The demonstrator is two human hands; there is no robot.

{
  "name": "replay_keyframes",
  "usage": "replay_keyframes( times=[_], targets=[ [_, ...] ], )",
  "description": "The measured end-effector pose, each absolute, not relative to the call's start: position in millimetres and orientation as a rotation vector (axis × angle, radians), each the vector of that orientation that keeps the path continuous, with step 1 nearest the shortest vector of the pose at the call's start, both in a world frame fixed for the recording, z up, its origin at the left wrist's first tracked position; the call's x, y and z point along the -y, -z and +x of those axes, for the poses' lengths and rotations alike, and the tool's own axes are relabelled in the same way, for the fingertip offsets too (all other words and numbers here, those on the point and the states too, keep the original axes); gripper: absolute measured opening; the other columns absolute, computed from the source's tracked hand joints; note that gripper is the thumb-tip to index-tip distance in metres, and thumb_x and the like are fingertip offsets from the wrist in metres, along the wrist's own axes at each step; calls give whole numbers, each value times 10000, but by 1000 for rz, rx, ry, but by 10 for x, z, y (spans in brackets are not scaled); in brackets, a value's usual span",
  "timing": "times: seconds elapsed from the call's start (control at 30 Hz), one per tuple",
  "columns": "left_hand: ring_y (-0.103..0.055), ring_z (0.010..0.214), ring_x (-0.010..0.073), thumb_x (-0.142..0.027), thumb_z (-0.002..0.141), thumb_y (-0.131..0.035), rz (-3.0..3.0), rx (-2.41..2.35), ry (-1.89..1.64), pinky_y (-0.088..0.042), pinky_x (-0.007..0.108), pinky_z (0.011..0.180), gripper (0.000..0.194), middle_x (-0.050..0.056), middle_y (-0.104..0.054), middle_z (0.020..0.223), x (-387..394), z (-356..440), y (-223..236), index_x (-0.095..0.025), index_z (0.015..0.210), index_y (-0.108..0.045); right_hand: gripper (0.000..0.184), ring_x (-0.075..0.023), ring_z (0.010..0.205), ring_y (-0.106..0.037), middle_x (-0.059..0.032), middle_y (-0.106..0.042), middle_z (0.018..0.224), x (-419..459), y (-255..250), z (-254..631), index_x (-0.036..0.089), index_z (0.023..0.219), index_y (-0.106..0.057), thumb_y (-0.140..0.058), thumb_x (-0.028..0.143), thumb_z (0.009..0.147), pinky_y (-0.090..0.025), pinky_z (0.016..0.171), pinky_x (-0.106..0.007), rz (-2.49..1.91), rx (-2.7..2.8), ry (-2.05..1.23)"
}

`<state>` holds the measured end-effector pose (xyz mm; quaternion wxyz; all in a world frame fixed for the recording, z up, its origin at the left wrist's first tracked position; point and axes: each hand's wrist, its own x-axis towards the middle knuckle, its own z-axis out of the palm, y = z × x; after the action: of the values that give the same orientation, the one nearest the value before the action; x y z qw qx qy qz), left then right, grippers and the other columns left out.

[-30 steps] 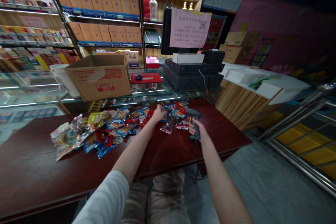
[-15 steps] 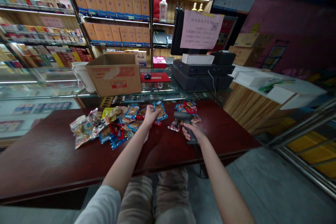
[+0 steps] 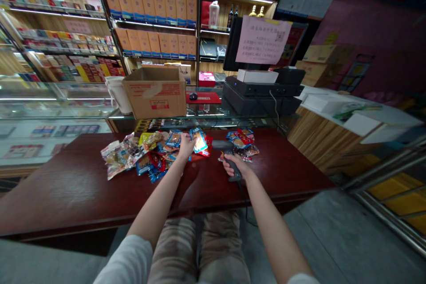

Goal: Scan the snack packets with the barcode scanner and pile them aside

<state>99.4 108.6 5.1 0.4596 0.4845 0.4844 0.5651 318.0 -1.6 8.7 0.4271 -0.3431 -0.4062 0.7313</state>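
Note:
My left hand (image 3: 187, 145) pinches a blue snack packet (image 3: 199, 140) above the table, and bright light falls on the packet's face. A red packet (image 3: 207, 147) lies right beside and partly under it. In my right hand (image 3: 235, 167) is a dark barcode scanner (image 3: 234, 171), its head pointing left toward the blue packet. Left of my left hand spreads a heap of mixed snack packets (image 3: 151, 157), blue, red, yellow and clear. A smaller pile of packets (image 3: 241, 138) sits just behind the scanner, partly hidden by it.
An open cardboard box (image 3: 156, 97) and a white cup (image 3: 119, 95) stand on the glass counter behind the table (image 3: 83, 191). A monitor with a paper notice (image 3: 262, 40) rises above a black cash drawer (image 3: 259, 100). The scanner's cable (image 3: 245, 199) hangs over the table's front edge.
The scanner has moved left and turned toward the blue packet, which is now brightly lit. A red packet shows beside it. The view has shifted slightly.

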Motion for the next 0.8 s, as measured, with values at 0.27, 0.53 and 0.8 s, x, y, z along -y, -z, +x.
replay_keyframes(
  times=[0.27,0.53,0.8],
  targets=[
    [-642,835,192,-212,759,-648,1566,-1555,-1312,-494,329,790,291,30,-630,870,-959,848,-167,-198,973,-451,271,-37,326,-301,84,-475,528,-47,-85,3642,198,875,-516,-686,386,777,-258,288,-156,-787,941,-1762],
    [-539,1149,351,-273,891,-466,2237,-2242,-736,-428,444,929,339,208,-631,1141,-838,634,-441,-106,1163,-578,242,-28,333,-265,90,-437,531,-42,35,4387,207,829,-490,-675,354,776,-285,288,-138,-787,771,-1619],
    [-471,1213,368,-205,902,-441,2574,-2102,-818,-356,512,985,353,200,-579,1285,-841,1089,-467,-145,1210,-604,237,-43,344,-301,86,-430,544,-14,125,4550,215,835,-485,-670,350,772,-317,300,-151,-741,725,-1547]
  ],
)
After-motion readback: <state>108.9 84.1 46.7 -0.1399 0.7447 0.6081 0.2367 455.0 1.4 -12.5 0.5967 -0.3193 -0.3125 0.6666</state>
